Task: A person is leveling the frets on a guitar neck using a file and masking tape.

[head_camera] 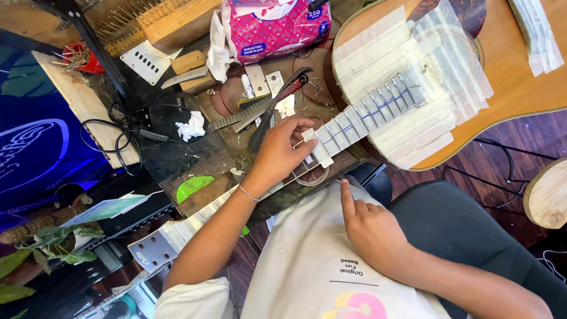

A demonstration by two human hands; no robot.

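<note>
1. On the lap and bench lies a guitar (520,65), body upper right, neck (354,121) running down-left toward the headstock (155,251).
2. White tape strips (407,88) cover the top around the fretboard and mask the wood between frets.
3. Left hand (277,153) rests on the neck mid-length, fingers curled, tips pinching or pressing a tape piece (319,147); exact grip partly hidden.
4. Right hand (372,227) sits apart on the shirt, loosely closed, index finger pointing up at the neck edge, holding nothing.
5. Step, judged: masking frets, strip being seated.
6. Next move calls for a flat press along the strip edge, keeping the fret wire bare.
7. Pink tissue pack (277,26), files (242,115) and a tape roll (310,174) lie nearby.
</note>
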